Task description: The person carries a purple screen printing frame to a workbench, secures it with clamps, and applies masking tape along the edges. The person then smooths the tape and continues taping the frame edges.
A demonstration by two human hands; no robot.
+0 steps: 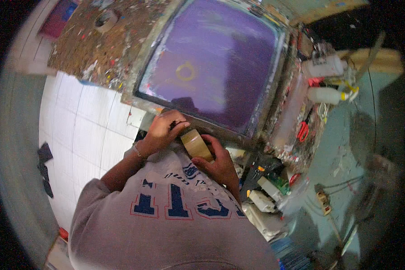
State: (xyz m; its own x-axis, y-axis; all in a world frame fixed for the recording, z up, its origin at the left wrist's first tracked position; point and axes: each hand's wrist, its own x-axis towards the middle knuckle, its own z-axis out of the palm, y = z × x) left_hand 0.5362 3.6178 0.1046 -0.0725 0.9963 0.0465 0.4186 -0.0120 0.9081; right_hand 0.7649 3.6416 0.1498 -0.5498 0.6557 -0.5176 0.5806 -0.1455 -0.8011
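Note:
In front of my body, at the near edge of a framed purple panel (198,54), I hold a roll of brown packing tape (196,145). My right hand (218,162) wraps round the roll's right side, thumb below and fingers above. My left hand (166,128) is closed in a pinch at the roll's upper left edge; whether a loose tape end lies between its fingers is too small to see. The panel has a pale, stained border, a faint yellowish ring on its surface and a shadow across its right part.
A paint-splattered board (85,54) at the far left carries another tape roll (106,20). Along the right ledge are a white jug (326,66), a spray bottle (326,95) and red-handled scissors (303,130). Below lie cluttered containers (262,200) and a power strip (323,202).

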